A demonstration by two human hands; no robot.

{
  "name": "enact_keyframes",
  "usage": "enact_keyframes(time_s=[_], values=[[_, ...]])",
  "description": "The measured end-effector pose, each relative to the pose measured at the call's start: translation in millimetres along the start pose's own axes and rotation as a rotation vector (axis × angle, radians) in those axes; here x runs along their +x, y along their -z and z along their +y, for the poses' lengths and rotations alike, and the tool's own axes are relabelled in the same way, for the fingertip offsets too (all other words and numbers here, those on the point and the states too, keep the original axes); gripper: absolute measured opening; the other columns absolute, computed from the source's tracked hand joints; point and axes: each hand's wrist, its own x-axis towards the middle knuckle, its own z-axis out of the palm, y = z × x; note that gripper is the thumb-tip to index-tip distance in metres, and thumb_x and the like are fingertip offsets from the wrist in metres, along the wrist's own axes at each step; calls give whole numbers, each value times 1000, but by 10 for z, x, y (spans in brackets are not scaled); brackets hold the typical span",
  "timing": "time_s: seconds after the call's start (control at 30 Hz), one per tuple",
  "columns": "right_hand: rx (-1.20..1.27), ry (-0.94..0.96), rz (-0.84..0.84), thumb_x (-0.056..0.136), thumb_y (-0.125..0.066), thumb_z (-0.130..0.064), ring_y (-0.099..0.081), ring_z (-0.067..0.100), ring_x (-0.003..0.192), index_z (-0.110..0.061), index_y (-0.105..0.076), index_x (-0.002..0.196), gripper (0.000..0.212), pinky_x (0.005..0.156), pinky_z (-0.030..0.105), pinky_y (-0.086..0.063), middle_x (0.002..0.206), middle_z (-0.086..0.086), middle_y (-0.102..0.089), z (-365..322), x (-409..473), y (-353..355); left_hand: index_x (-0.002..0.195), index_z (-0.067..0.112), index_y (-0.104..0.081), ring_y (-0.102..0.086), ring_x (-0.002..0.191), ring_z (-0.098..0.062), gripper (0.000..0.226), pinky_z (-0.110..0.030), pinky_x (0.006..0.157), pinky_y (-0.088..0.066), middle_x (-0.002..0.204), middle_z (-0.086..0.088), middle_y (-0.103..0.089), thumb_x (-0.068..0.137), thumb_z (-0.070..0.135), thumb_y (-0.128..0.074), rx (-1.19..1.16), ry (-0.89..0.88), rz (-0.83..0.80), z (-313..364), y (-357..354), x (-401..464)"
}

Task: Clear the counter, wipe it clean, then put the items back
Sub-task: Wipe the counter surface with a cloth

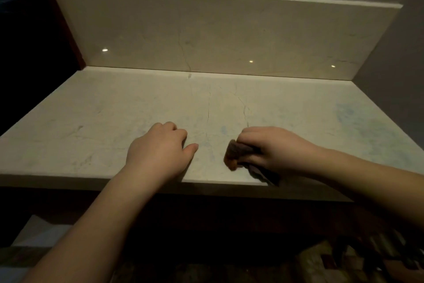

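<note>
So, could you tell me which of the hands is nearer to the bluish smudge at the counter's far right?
Right. The right hand, gripping a cloth, sits left of the smudge; the left hand lies farther left.

Pale backsplash, patterned floor below.

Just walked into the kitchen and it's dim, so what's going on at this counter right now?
A person is wiping the pale stone counter. Their right hand grips a bunched dark cloth near the front edge, while the left hand rests on the surface beside it, holding nothing. No items stand on the visible part of the counter, so clearing looks done and putting things back has not begun.
</note>
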Motion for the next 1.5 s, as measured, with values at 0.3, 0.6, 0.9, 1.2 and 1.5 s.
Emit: enact_keyframes(time_s=[0.3, 0.6, 0.9, 1.2, 1.5], values=[[-51, -177, 116, 92, -56, -33, -55, 18, 89, -22, -59, 100, 14, 73, 33, -43, 92, -8, -54, 196, 394, 44, 109, 26, -58, -46, 108, -16, 40, -33, 71, -45, 115, 4, -53, 96, 54, -33, 11, -18, 7, 13, 18, -23], [-19, -47, -2, 92, -56, -38, -54, 12, 86, -26, -61, 101, 16, 69, 29, -42, 92, -13, -52, -28, 123, 42, 112, 26, -58, -46, 109, -16, 41, -32, 69, -43, 115, 4, -53, 96, 55, -34, 14, -20, 21, 0, 1, 2], [38, 13, 51, 89, -60, -34, -54, 10, 81, -25, -63, 95, 11, 67, 29, -43, 89, -10, -55, -105, -74, -38, 110, 26, -58, -45, 104, -15, 41, -32, 67, -41, 111, 4, -52, 96, 55, -32, 13, -28, 37, 7, 1, -24], [27, -31, 46, 90, -59, -38, -56, 11, 83, -26, -64, 96, 14, 70, 31, -44, 90, -11, -55, -254, 125, -44, 114, 23, -55, -48, 104, -19, 41, -33, 68, -42, 110, 1, -53, 98, 50, -29, 32, -32, 68, 39, -56, -34], [49, -29, 4, 86, -46, -45, -51, 1, 82, -31, -59, 94, 21, 65, 23, -42, 92, -15, -55, -75, -537, 45, 112, 24, -56, -49, 103, -18, 41, -33, 69, -44, 110, 2, -54, 98, 52, -30, 71, -46, 56, 27, -8, -7]])
